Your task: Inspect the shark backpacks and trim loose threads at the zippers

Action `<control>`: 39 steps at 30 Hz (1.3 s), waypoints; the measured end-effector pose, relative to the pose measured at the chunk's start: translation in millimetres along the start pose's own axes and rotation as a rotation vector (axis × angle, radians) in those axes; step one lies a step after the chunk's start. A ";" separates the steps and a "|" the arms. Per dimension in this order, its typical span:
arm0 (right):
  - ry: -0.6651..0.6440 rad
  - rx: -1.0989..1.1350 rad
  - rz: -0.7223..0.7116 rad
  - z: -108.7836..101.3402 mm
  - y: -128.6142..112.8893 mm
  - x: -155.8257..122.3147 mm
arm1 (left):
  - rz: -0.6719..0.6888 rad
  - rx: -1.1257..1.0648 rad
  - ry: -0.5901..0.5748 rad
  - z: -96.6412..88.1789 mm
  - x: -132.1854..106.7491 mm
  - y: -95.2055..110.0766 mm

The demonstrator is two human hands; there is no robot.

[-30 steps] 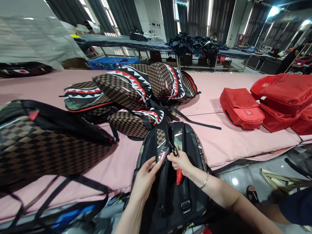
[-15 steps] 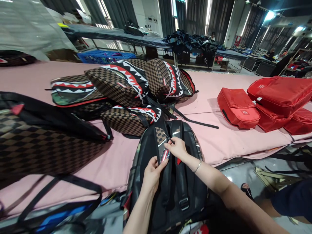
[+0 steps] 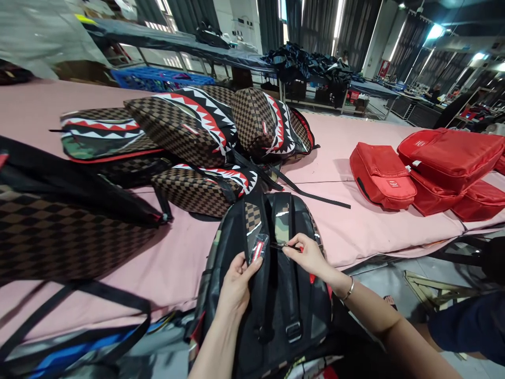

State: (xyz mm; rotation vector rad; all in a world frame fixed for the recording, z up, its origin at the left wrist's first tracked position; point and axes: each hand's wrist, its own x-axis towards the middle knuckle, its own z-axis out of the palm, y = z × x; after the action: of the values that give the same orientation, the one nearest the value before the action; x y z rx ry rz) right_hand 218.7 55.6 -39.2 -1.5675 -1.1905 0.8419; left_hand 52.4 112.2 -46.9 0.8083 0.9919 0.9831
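1. Overall, my view is mostly pink-covered table (image 3: 343, 231), with the black backpack (image 3: 278, 310) at its near edge, straps facing up, straight ahead of me and below.
2. Along that backpack, the left strap (image 3: 263, 289) runs away from me, close to my line of sight, through the space between my hands.
3. My left hand (image 3: 236, 284) comes in from the left, thumb and fingers pinched on the near end of the label; my right hand (image 3: 305, 254) is apart from it, over the other strap, its fingertips closed on a slim tool.
4. Pointing leftward from those fingertips, the slim tool (image 3: 281, 246) lies nearly crosswise to the strap; I can't tell its exact kind.
5. Smallest, the clear-wrapped label (image 3: 258, 249) lies on the strap's upper part, its long axis slanting up and rightward. My left hand is the nearer, already touching it; I judge the relation that counts is the tool's tip, just beside its right edge. Whether they touch, I can't tell.
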 end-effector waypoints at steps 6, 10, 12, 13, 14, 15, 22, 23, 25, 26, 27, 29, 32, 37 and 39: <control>0.043 -0.110 -0.015 12.7 -11.0 0.4 | 0.017 0.019 0.018 -1.8 1.2 -3.8; 0.068 -0.198 0.000 10.2 -15.9 -4.1 | 0.019 0.014 0.021 -2.1 2.5 -4.4; 0.068 -0.240 0.008 8.0 -19.2 -7.8 | 0.014 0.010 0.012 -1.5 2.5 -4.6; 0.069 -0.263 0.009 7.4 -21.0 -9.4 | 0.013 0.007 0.009 -1.1 2.3 -4.6; 0.073 -0.286 0.011 7.5 -22.6 -10.8 | 0.012 0.006 0.008 -0.6 2.1 -4.6; 0.079 -0.305 0.014 8.3 -24.1 -11.7 | 0.013 0.005 0.009 -0.1 1.7 -4.6; 0.111 -0.324 0.015 21.3 -25.6 -6.9 | 0.035 0.015 0.019 2.2 0.1 -3.8; 0.108 -0.317 0.002 22.5 -24.5 -5.4 | 0.039 0.016 0.018 2.1 0.1 -3.8; 0.093 -0.304 -0.032 23.7 -21.5 -2.6 | 0.042 0.018 0.015 1.8 -0.1 -4.0; 0.080 -0.301 -0.050 23.8 -19.5 -1.4 | 0.043 0.018 0.013 1.4 -0.1 -4.2; 0.068 -0.297 -0.071 23.5 -17.3 -0.4 | 0.045 0.017 0.011 1.0 -0.2 -4.4; 0.051 -0.287 -0.120 22.3 -11.8 1.3 | 0.047 0.014 0.002 -0.2 -0.3 -4.9; 0.039 -0.289 -0.176 20.0 -2.7 4.5 | 0.045 0.014 -0.014 -2.0 0.0 -6.0; 0.022 -0.260 -0.219 16.7 6.0 11.7 | 0.038 0.015 -0.027 -4.7 1.6 -8.1; 0.014 -0.215 -0.219 15.5 6.5 13.6 | 0.034 0.014 -0.035 -5.4 2.0 -8.6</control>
State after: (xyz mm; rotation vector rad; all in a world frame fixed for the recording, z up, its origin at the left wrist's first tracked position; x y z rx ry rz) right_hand 210.4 72.5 -49.7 -1.5742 -1.4507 0.5743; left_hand 50.2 111.7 -57.0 0.8535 0.9581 0.9895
